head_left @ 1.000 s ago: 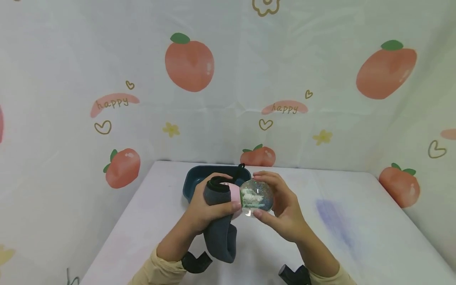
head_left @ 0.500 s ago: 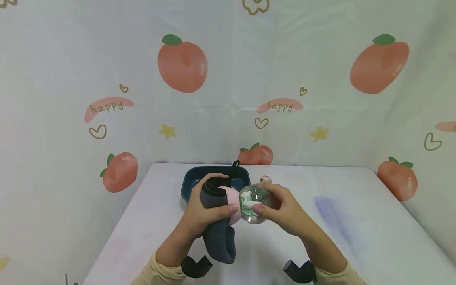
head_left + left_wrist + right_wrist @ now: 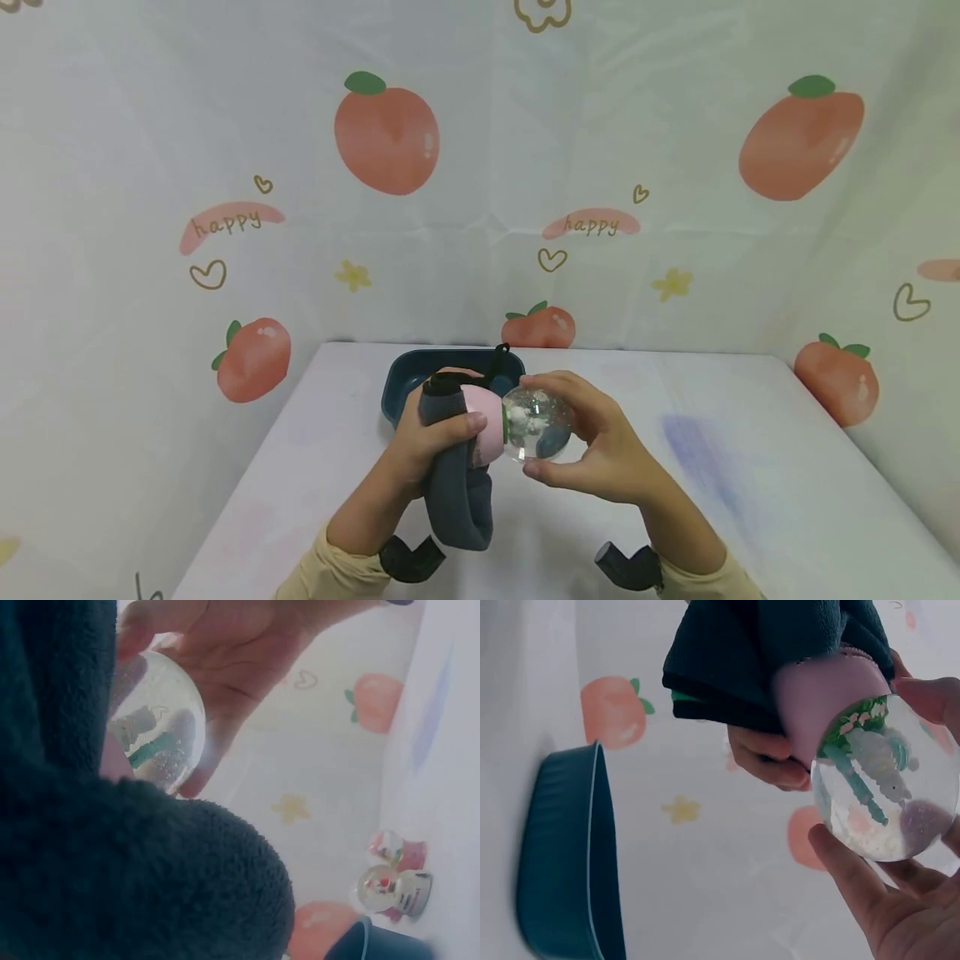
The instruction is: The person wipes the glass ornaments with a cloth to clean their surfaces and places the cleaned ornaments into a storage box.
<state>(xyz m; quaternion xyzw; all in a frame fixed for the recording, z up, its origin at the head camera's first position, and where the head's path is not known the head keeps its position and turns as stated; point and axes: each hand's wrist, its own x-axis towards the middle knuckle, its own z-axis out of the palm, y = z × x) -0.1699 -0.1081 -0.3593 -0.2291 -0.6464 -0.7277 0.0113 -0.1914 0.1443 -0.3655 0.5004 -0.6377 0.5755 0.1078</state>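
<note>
A snow globe (image 3: 537,423) with a pink base (image 3: 826,696) lies sideways between my hands, above the table. White and green figures show inside its clear ball. My left hand (image 3: 422,437) grips the base through a dark blue-grey cloth (image 3: 459,508), thumb on the pink surface. The cloth hangs below that hand, and its black edge and loop stick up at the top. My right hand (image 3: 611,443) holds the glass ball from the right, fingers above and thumb below. In the left wrist view, the cloth hides my left hand and most of the base.
Behind the left hand stands a dark blue basin (image 3: 559,859) on the white table (image 3: 720,542). Beside the basin, the left wrist view shows a snow globe (image 3: 394,891) with a white base and another globe (image 3: 405,851) with a pink base. A printed curtain hangs behind.
The snow globe has turned between my hands. My right thumb moved onto the front of the ball, then back to its lower edge. My left thumb has shifted slightly left along the base.
</note>
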